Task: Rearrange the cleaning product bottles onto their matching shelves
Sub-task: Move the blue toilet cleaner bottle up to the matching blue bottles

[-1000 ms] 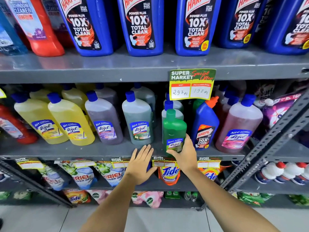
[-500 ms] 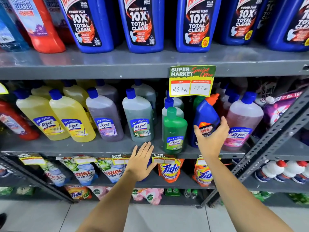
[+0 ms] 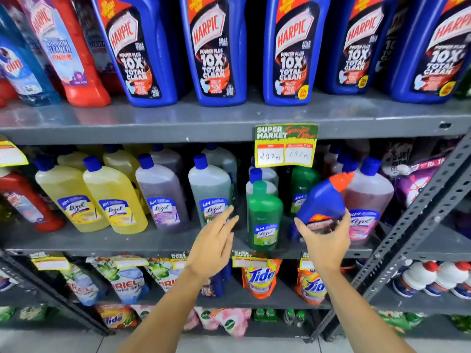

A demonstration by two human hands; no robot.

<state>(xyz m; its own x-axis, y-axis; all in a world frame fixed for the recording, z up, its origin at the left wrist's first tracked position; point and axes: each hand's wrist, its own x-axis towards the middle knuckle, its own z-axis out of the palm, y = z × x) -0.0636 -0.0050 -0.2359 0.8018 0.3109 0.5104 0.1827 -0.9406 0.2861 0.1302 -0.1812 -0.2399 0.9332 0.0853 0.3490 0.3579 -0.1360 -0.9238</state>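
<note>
Blue Harpic bottles [image 3: 215, 49] line the top shelf [image 3: 178, 121], their labels reading "Power Plus 10X Total Clean"; their tops are cut off by the frame edge. A red Harpic Bathroom Cleaner bottle [image 3: 68, 54] stands at the left end. A green and yellow tag [image 3: 286, 145] clipped to the shelf edge reads "Super Market Special Offer", with 297 and 198 handwritten in its boxes.

On the middle shelf [image 3: 127, 242] stand Lizol bottles: yellow [image 3: 114, 194], purple [image 3: 161, 193], grey-green, a small green one [image 3: 264, 215] at the front, and a pink one [image 3: 367, 200] on the right.

The right hand [image 3: 325, 240] reaches up and forward, palm away, fingers wrapped around the lower body of a small blue Harpic bottle with an orange cap [image 3: 325, 197]. That bottle tilts to the right, between the small green Lizol and the pink one; its label is mostly hidden by the fingers, and whether its base touches the shelf cannot be told. The left hand [image 3: 212, 247] holds nothing, fingers spread loosely in front of the grey-green Lizol.

Tide pouches [image 3: 260, 277] and Ariel packs [image 3: 122, 281] sit lower down, partly hidden by price tags.
</note>
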